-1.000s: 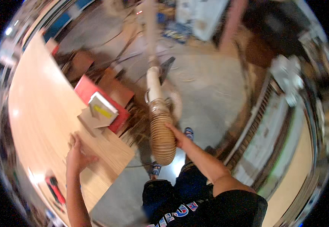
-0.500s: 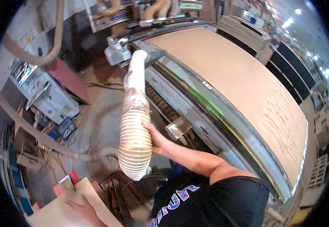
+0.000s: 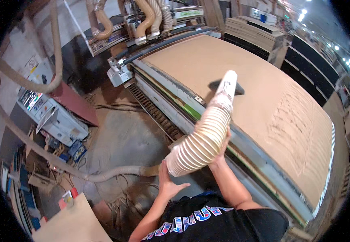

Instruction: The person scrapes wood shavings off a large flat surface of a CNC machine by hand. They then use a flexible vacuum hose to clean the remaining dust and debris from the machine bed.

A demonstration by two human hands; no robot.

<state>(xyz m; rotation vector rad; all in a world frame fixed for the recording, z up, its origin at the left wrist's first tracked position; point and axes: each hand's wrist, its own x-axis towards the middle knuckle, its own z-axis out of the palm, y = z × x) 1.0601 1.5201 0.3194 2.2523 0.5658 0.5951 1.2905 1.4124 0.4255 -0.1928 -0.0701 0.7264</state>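
My right hand point(image 3: 222, 142) is shut around a ribbed beige vacuum hose point(image 3: 199, 141). The hose ends in a white pipe point(image 3: 228, 86) with a black flat nozzle point(image 3: 217, 85). The nozzle rests on a large brown board point(image 3: 271, 105) lying on the flat bed of a cutting machine. My left hand point(image 3: 169, 184) is open with spread fingers, just under the hose's lower bend, at or very near its surface. Faint cut lines show on the board's right part.
The machine's metal side rail point(image 3: 175, 107) runs diagonally in front of me. Its gantry with dust hoses point(image 3: 142, 24) stands at the far end. A control cabinet point(image 3: 50, 115) is at the left, a thin hose point(image 3: 102, 175) crosses the dusty floor, and a pale board point(image 3: 68, 222) lies lower left.
The view has swung from a workbench on the left to the machine bed. The hose has tipped down onto the board. My left hand left the bench board and came under the hose.
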